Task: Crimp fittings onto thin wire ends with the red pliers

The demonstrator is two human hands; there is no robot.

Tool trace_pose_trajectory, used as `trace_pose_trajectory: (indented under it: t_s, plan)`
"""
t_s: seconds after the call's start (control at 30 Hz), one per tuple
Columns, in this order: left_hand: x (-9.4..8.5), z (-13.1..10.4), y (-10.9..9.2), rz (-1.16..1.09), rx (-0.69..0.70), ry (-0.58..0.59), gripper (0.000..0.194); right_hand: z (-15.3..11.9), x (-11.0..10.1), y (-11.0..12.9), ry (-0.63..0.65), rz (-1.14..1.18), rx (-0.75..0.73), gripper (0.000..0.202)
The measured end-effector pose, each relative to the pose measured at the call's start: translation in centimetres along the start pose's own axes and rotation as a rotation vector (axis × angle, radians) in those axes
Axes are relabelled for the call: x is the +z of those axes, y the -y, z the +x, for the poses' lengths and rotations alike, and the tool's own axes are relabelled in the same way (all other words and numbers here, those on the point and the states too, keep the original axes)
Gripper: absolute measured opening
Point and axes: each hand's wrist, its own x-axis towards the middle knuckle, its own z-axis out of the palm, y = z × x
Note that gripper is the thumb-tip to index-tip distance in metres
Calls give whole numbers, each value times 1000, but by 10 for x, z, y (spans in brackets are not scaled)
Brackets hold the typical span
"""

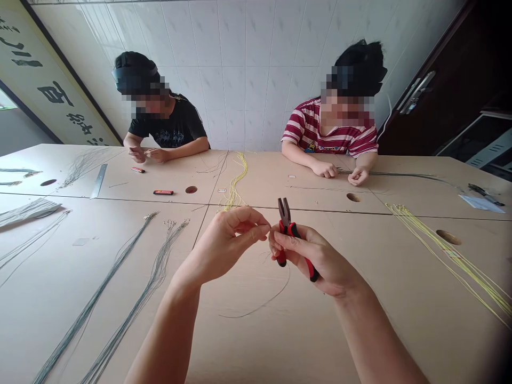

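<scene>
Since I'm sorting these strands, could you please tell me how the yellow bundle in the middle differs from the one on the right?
The middle yellow bundle bends in a wavy line, while the right yellow bundle runs fairly straight. The middle one lies farther off; the right one reaches nearer. Both are thin yellow strands lying on the table.

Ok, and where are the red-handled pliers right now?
In the head view, the pliers are just right of centre, held tips-up in the right hand, close beside the left hand.
</scene>
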Motion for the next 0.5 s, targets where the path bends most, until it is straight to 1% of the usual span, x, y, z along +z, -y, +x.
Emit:
trace_pose_trajectory:
  t_s: [0.17, 0.23, 0.5]
  plan:
    - [-2, 0, 2, 84, -42, -61, 16, 0, -1, 2, -49, -26, -15, 21]
    - [-1, 0, 2, 84, -53, -63, 17, 0, 0, 3, -52, -46, -23, 20]
    - [8, 3, -2, -108, -6, -24, 16, -2, 2, 3, -51, -35, -56, 21]
